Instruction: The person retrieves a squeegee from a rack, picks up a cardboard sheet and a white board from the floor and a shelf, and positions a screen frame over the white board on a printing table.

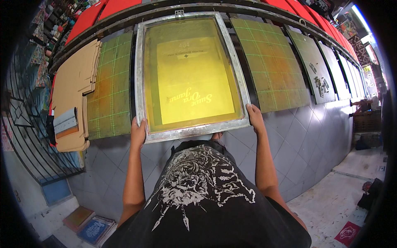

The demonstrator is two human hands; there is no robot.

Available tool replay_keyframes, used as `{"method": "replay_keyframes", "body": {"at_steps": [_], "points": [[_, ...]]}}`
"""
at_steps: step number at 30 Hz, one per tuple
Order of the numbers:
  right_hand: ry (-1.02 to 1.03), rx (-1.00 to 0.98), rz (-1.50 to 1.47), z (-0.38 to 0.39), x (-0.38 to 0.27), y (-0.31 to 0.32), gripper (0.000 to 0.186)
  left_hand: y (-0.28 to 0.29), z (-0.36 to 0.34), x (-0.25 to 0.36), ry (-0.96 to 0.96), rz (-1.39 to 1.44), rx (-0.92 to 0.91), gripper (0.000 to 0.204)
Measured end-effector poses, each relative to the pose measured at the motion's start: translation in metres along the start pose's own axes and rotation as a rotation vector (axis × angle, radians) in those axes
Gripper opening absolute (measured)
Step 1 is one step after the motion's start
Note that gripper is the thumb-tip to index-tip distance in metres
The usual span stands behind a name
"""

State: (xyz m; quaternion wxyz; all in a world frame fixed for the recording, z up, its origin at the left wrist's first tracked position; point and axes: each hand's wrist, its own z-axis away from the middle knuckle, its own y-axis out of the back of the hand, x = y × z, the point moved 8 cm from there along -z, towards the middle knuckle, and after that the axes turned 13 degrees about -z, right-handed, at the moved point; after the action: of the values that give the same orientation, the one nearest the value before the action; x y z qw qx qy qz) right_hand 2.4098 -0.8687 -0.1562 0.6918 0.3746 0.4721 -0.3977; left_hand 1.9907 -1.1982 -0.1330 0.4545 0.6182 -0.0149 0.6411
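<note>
A screen-printing frame (197,132) with silver metal edges and a yellow mesh (149,99) spans the middle in front of me, over the row of boards. Mirrored lettering shows on the mesh, within a brighter yellow rectangle; whether that is a pale sheet beneath I cannot tell. My left hand (139,131) grips the near left corner, thumb on top. At the near right corner, my right hand (256,118) is closed round the metal edge. The undersides of both hands' grips are hidden. A small metal hinge or clamp (179,14) sits at the far edge.
Green-gridded boards lie left (109,82) and right (271,62). Cardboard sheets (74,70) cover the far left, with a squeegee-like bladed tool (66,120) on them. Small metal pieces (321,84) rest on a right-hand board. Red panels (120,7) line the back; frames (94,230) lie on the floor.
</note>
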Motion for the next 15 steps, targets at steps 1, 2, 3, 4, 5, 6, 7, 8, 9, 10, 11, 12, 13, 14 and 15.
{"method": "replay_keyframes", "body": {"at_steps": [1, 2, 3, 4, 5, 6, 7, 8, 9, 10, 11, 12, 13, 14, 15], "points": [[0.009, 0.004, -0.005, -0.002, 0.000, 0.000, 0.040, 0.000, 0.002, 0.004, 0.003, -0.001, -0.013, 0.041], [0.017, 0.007, -0.009, -0.004, 0.000, 0.000, 0.040, -0.001, 0.003, 0.007, 0.006, -0.002, -0.025, 0.040], [0.026, 0.009, -0.014, -0.005, 0.000, 0.000, 0.039, -0.003, 0.004, 0.008, 0.017, 0.014, -0.034, 0.040], [0.014, 0.004, -0.028, -0.006, 0.002, 0.000, 0.038, -0.003, 0.004, 0.008, 0.030, 0.029, -0.035, 0.040], [0.001, -0.002, -0.041, -0.006, 0.003, 0.002, 0.038, -0.001, 0.004, 0.008, 0.044, 0.045, -0.036, 0.040], [-0.012, -0.008, -0.055, -0.006, 0.005, 0.001, 0.037, 0.000, 0.002, 0.003, 0.050, 0.061, -0.042, 0.040], [-0.012, 0.002, -0.119, -0.002, 0.000, -0.001, 0.038, -0.002, 0.000, 0.002, 0.055, 0.080, -0.046, 0.040], [-0.013, 0.000, -0.151, -0.003, 0.000, -0.004, 0.038, -0.002, -0.001, 0.000, 0.059, 0.100, -0.050, 0.041], [-0.015, -0.002, -0.184, -0.004, 0.001, -0.004, 0.038, 0.000, -0.001, -0.004, 0.087, 0.109, -0.037, 0.040], [-0.017, 0.002, -0.215, -0.003, -0.002, -0.004, 0.038, 0.001, 0.000, 0.001, 0.075, 0.119, -0.050, 0.040], [-0.039, -0.036, -0.250, -0.002, -0.004, -0.006, 0.038, 0.002, 0.001, 0.006, 0.062, 0.128, -0.063, 0.039], [-0.034, -0.038, -0.245, -0.001, -0.008, -0.007, 0.038, 0.002, 0.001, 0.009, 0.048, 0.137, -0.077, 0.039], [-0.030, -0.039, -0.237, 0.003, -0.014, -0.010, 0.037, 0.002, 0.000, 0.004, 0.050, 0.142, -0.079, 0.038], [-0.025, -0.040, -0.231, 0.004, -0.018, -0.012, 0.037, 0.001, -0.003, -0.003, 0.051, 0.146, -0.081, 0.038], [-0.028, -0.053, -0.205, 0.002, -0.014, -0.012, 0.036, 0.001, -0.004, -0.008, 0.052, 0.150, -0.084, 0.037]]}}
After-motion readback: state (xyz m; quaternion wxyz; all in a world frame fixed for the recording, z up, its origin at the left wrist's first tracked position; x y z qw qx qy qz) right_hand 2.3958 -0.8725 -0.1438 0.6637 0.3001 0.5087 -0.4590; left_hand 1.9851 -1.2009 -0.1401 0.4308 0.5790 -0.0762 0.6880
